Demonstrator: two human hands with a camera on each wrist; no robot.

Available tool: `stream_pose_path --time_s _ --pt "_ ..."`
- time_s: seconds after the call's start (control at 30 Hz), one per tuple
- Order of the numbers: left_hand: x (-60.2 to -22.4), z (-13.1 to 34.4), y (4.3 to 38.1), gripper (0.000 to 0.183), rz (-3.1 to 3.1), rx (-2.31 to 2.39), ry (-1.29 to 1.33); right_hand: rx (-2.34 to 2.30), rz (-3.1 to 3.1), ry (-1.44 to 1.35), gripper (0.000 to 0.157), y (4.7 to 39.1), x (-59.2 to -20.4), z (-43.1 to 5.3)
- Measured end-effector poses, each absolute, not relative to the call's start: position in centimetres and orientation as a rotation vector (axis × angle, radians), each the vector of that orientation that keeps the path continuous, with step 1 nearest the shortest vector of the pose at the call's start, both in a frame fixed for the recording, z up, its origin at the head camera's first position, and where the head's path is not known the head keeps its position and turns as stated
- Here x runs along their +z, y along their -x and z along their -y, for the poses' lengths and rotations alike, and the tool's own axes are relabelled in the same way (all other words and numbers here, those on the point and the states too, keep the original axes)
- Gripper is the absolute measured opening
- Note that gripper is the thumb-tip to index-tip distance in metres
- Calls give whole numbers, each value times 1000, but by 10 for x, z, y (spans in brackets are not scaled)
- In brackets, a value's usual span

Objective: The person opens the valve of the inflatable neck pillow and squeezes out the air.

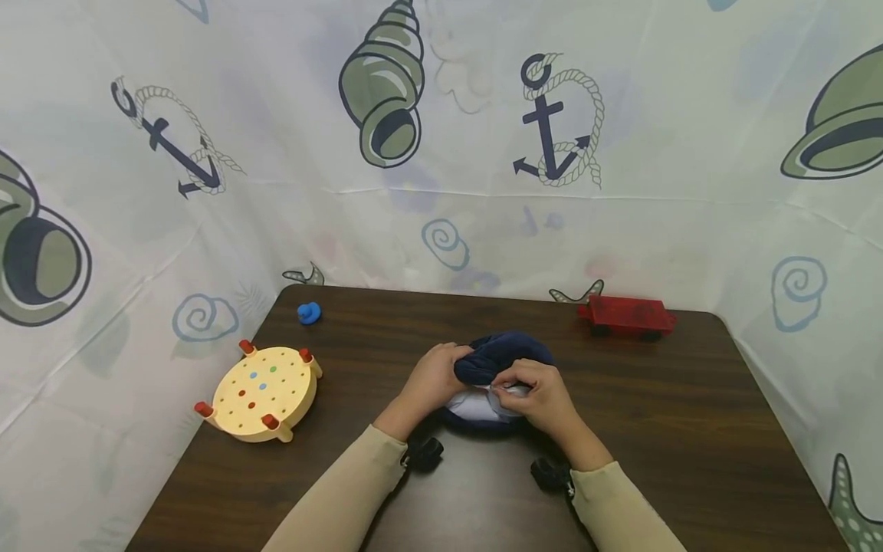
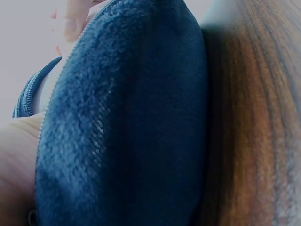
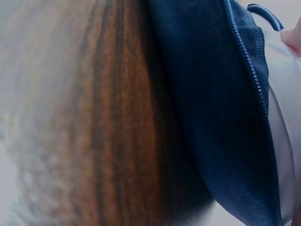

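Note:
A navy plush zippered cushion (image 1: 507, 349) lies on the table in front of me, its cover unzipped and a white inner part (image 1: 476, 406) showing in the gap. My left hand (image 1: 429, 379) grips the cover's left side. At the right of the opening, my right hand (image 1: 543, 395) pinches material near the edge with thumb and index finger; whether that is lining or cover is too small to tell. In the left wrist view the plush cover (image 2: 127, 117) fills the middle. Zipper teeth (image 3: 254, 80) border the white inner in the right wrist view.
A round cream toy stool (image 1: 265, 391) with red-tipped legs lies upside down at the left. Beyond it sits a small blue knob-like piece (image 1: 309, 313). A red toy wagon (image 1: 629, 317) stands at the back right of the dark wooden table (image 1: 690, 437). Printed cloth (image 1: 483, 153) hangs behind.

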State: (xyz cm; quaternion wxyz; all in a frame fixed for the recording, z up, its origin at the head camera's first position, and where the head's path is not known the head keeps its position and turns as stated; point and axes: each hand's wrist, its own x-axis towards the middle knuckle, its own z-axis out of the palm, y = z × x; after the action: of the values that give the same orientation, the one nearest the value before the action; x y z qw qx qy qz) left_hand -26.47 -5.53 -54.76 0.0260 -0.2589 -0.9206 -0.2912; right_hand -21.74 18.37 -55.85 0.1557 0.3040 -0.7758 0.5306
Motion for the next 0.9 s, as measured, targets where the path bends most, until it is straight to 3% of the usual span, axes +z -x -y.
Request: stream_pose_path --time_s 0.63,0.77,0.9 --pt "-546 55 265 21 2770 -974 863 1734 2276 -810 24 215 -556 -186" --pt "-548 58 266 40 2830 -1009 870 1759 2304 -774 22 215 -562 -187" --pt "-548 63 265 90 2971 -1046 939 1750 2292 -759 21 214 -566 -188"
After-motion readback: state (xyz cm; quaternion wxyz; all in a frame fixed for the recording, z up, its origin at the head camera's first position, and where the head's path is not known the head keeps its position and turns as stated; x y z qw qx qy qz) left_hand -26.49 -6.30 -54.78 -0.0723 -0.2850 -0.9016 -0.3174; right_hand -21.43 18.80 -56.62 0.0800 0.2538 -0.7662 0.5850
